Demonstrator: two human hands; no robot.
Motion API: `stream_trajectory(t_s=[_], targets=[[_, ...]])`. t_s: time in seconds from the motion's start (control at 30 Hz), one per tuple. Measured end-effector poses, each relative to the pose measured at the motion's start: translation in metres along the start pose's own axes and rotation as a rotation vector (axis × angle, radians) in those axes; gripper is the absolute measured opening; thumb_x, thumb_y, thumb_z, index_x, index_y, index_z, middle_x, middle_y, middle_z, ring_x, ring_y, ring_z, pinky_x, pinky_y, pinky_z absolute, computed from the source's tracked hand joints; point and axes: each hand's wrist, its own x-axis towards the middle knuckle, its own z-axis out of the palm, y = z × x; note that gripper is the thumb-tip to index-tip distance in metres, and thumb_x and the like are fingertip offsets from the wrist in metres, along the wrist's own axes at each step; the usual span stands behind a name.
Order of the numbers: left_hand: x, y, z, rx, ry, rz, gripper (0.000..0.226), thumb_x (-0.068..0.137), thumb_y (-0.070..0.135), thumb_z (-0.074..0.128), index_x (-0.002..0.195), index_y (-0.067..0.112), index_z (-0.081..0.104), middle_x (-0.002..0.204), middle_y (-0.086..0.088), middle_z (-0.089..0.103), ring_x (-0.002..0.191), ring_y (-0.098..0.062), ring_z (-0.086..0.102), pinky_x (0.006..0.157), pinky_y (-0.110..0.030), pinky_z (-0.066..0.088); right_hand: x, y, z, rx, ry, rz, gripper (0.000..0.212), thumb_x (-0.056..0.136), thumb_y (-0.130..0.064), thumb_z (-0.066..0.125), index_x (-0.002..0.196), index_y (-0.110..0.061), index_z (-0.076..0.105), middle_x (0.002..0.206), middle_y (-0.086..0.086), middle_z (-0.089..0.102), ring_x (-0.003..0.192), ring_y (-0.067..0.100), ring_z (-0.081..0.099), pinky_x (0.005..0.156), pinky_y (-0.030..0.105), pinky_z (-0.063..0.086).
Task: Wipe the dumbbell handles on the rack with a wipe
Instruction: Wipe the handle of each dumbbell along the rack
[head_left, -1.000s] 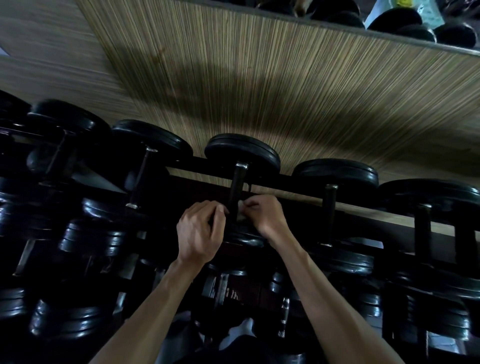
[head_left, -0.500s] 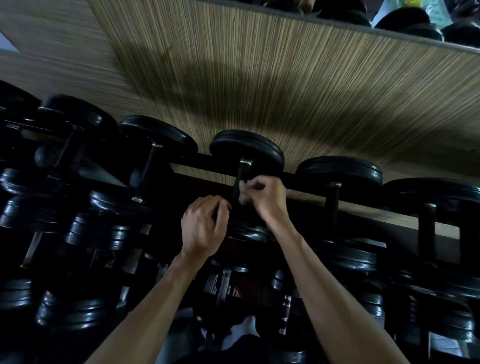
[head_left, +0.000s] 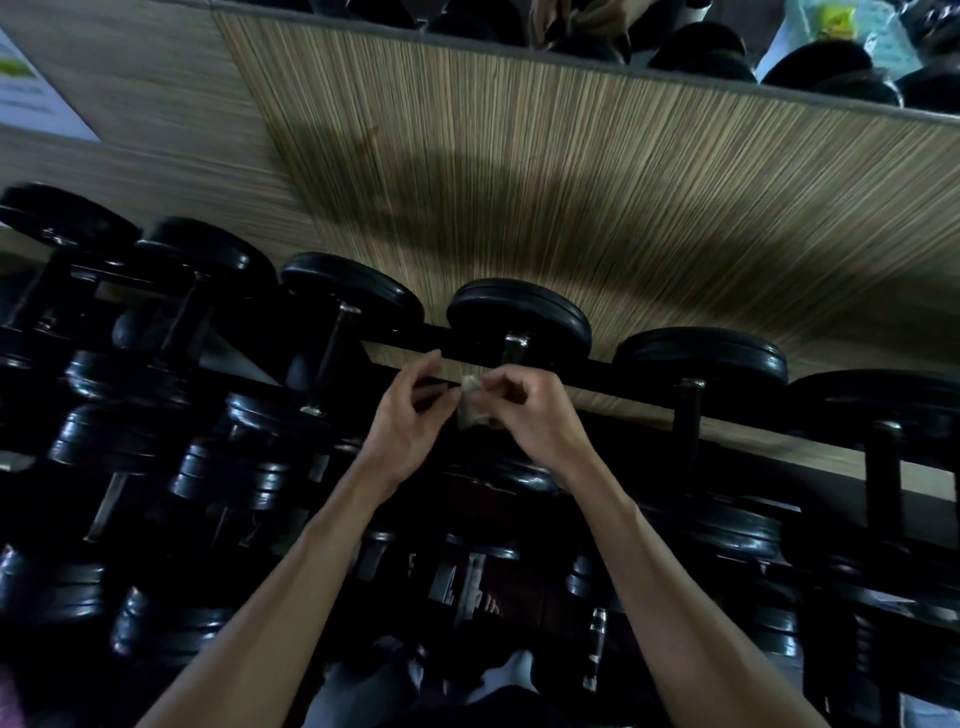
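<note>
Place: gym weight area.
Evidence, storage: black steel rack (head_left: 613, 382) in tiers, loaded side by side with black round-headed dumbbells (head_left: 519, 317) on short metal handles.
Evidence, wall: striped wood-grain panelling (head_left: 571, 197) behind the rack.
Evidence, signage: printed notice (head_left: 31, 98) fixed to the wall, text unreadable.
</note>
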Motion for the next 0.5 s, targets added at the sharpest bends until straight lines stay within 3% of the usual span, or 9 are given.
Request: stream_trajectory(t_s=[0.07,0.17,0.33,0.43,0.5], targets=[[0.004,0.009,-0.016,-0.076,-0.111,-0.021,0.036,0.095,0.016,0.065,0.13,0.016,0.06,0.12,0.003,0.069,0.112,-0.009,0.065,0.097,-0.029,0.053,0.0,-0.006,0.012,0.032,0.049,-0.002,0.005,0.091,-0.018,0.073,0.094,-0.014,0.074,0.083,-0.005,0.073,0.077,0.003,0.069,0.071,0.017,0.052],[0.004,0.016,-0.033,-0.138,-0.123,-0.039,0.022,0.09,0.015,0.069,0.112,0.012,0.071,0.104,-0.002,0.075,0.102,-0.016,0.071,0.093,-0.033,0.057,0.003,-0.005,0.03,0.015,0.188,-0.004,0.008,0.093,-0.017,0.071,0.099,-0.013,0.073,0.085,-0.003,0.074,0.078,0.008,0.071,0.071,0.022,0.053],[0.013,0.015,-0.063,-0.299,-0.251,-0.107,0.03,0.094,0.018,0.065,0.12,0.004,0.066,0.114,-0.016,0.07,0.109,-0.024,0.069,0.09,-0.032,0.057,0.009,-0.025,0.061,0.029,0.152,-0.027,0.006,0.096,-0.016,0.066,0.097,-0.015,0.072,0.082,-0.003,0.072,0.071,0.007,0.069,0.061,0.019,0.054],[0.022,0.011,-0.09,-0.328,-0.248,-0.11,0.03,0.088,0.019,0.069,0.111,0.0,0.067,0.111,-0.017,0.071,0.107,-0.029,0.069,0.09,-0.033,0.057,0.017,-0.033,0.087,0.003,0.193,-0.022,0.005,0.097,-0.015,0.065,0.096,-0.016,0.07,0.083,-0.004,0.072,0.069,0.004,0.068,0.059,0.014,0.05],[0.031,0.008,-0.11,-0.247,-0.21,-0.075,0.026,0.083,0.021,0.075,0.101,0.005,0.066,0.1,-0.013,0.072,0.097,-0.025,0.071,0.084,-0.029,0.058,0.019,-0.032,0.106,-0.088,0.241,0.007,0.008,0.097,-0.02,0.065,0.098,-0.016,0.071,0.083,-0.004,0.073,0.069,0.007,0.069,0.06,0.02,0.053]])
